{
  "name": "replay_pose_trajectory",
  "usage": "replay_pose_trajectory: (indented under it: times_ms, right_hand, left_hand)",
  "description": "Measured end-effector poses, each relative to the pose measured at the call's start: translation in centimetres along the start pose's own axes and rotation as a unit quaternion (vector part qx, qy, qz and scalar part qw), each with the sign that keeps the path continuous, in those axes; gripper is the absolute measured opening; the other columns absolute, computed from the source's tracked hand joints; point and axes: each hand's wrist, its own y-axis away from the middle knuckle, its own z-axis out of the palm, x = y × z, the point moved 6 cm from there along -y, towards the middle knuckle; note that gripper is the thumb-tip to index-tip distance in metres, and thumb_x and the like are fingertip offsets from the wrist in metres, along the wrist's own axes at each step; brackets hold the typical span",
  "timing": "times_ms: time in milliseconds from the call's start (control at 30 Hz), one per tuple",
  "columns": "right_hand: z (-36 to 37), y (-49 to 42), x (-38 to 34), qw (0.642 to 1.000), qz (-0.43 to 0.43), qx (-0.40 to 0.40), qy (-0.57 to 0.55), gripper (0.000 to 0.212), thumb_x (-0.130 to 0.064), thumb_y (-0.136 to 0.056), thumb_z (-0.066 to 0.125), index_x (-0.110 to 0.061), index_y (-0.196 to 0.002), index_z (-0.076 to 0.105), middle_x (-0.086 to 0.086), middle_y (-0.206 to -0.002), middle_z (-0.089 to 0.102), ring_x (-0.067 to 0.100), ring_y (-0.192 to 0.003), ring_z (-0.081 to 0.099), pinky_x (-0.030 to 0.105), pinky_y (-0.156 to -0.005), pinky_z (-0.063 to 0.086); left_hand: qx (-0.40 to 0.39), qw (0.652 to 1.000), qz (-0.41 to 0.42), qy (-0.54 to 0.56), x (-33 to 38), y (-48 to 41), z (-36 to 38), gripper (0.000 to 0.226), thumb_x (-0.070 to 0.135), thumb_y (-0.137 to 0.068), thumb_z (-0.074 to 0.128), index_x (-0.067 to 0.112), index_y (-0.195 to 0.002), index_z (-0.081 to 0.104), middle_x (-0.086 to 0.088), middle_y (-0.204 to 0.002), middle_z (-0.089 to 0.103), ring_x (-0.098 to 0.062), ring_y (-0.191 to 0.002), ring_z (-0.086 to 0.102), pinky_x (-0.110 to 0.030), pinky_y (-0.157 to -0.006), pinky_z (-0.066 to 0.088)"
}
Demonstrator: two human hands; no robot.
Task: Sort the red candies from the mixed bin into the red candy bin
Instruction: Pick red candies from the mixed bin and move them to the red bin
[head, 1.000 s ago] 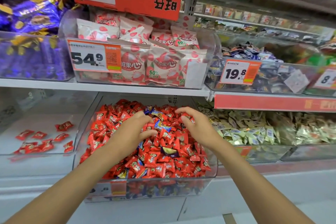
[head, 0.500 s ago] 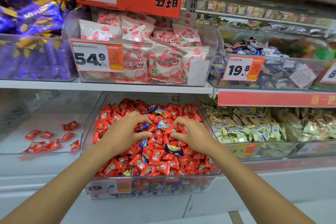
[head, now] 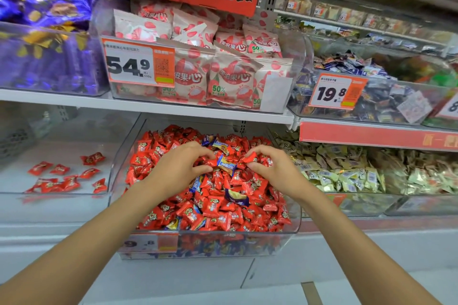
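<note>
Spread 1 s ago, now drawn in over mixed bin point(head: 223, 232): L hand point(head: 178, 168) grips red candies point(head: 209, 163), R hand point(head: 270, 168) pinches a red candy point(head: 250, 157), so red candy bin point(head: 49, 151) prob. next.

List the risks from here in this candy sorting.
1. A blue candy lies between the left hand and right hand; a grab might carry it into the red bin.
2. The right hand pinches a red candy by one end; it may slip.
3. The pile reaches the front rim of the mixed bin; digging could spill candies.
</note>
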Motion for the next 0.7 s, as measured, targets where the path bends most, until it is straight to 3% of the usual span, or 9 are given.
replay_pose_trajectory:
  times_ms: [67,133,267,367,500,600,700]
  right_hand:
    - [-0.1,0.4,-0.2,1.0,-0.002,-0.022,0.013,0.02,-0.022,-0.089,0.066,-0.041,-0.093,0.061,-0.008,-0.115,0.061,0.009,-0.111,0.054,0.033,-0.101,0.04]
    - [-0.1,1.2,-0.1,0.998,0.001,-0.048,0.045,0.02,-0.022,-0.091,0.064,-0.039,-0.103,0.062,-0.007,-0.117,0.058,0.007,-0.111,0.052,0.026,-0.096,0.036]
    - [1.1,3.1,0.2,0.989,0.014,-0.104,0.101,0.037,-0.022,-0.095,0.054,-0.032,-0.131,0.052,-0.005,-0.127,0.048,0.006,-0.117,0.044,0.021,-0.099,0.032]
    - [1.8,3.8,0.4,0.985,0.019,-0.132,0.108,0.05,-0.033,-0.094,0.052,-0.042,-0.141,0.039,-0.005,-0.136,0.039,0.009,-0.126,0.037,0.027,-0.104,0.031]
    - [2.5,3.8,0.9,0.973,-0.014,-0.131,0.191,0.062,-0.057,-0.088,0.054,-0.046,-0.144,0.029,-0.004,-0.139,0.04,0.014,-0.126,0.041,0.031,-0.103,0.037]
    - [3.1,3.5,1.1,0.965,-0.043,-0.104,0.235,0.063,-0.061,-0.085,0.054,-0.039,-0.141,0.036,-0.002,-0.13,0.047,0.018,-0.114,0.05,0.032,-0.092,0.044]
    - [3.4,3.0,1.1,0.971,-0.043,-0.071,0.223,0.054,-0.059,-0.083,0.058,-0.035,-0.13,0.046,-0.003,-0.124,0.053,0.018,-0.108,0.055,0.036,-0.088,0.047]
  left_hand:
    - [0.001,1.0,0.005,0.012,0.3,0.4,-0.5,0.038,0.035,-0.092,0.057,0.034,-0.129,0.054,0.011,-0.109,0.053,-0.01,-0.087,0.056,-0.03,-0.08,0.047]
    - [-0.017,1.0,0.012,0.009,0.6,0.9,-0.5,0.04,0.033,-0.095,0.053,0.038,-0.134,0.047,0.013,-0.101,0.047,-0.009,-0.079,0.053,-0.031,-0.076,0.047]
    - [-0.066,0.997,0.03,0.015,1.3,2.3,0.4,0.018,0.033,-0.096,0.051,0.036,-0.113,0.054,0.021,-0.104,0.042,-0.001,-0.086,0.051,-0.028,-0.083,0.045]
    - [-0.1,0.994,0.038,0.008,1.6,3.4,1.1,0.022,0.034,-0.097,0.046,0.039,-0.119,0.049,0.022,-0.115,0.042,-0.001,-0.095,0.052,-0.029,-0.09,0.043]
    - [-0.127,0.991,0.035,0.019,1.7,4.2,1.5,0.03,0.048,-0.094,0.043,0.045,-0.123,0.047,0.016,-0.103,0.044,-0.007,-0.089,0.053,-0.035,-0.082,0.048]
    - [-0.145,0.989,0.033,-0.013,1.8,4.8,1.8,0.057,0.074,-0.071,0.044,0.048,-0.122,0.045,0.02,-0.106,0.041,-0.004,-0.09,0.05,-0.028,-0.076,0.048]
    - [-0.144,0.988,0.039,-0.044,1.7,4.8,2.1,0.064,0.075,-0.065,0.045,0.045,-0.121,0.048,0.02,-0.113,0.044,-0.003,-0.097,0.048,-0.025,-0.078,0.047]
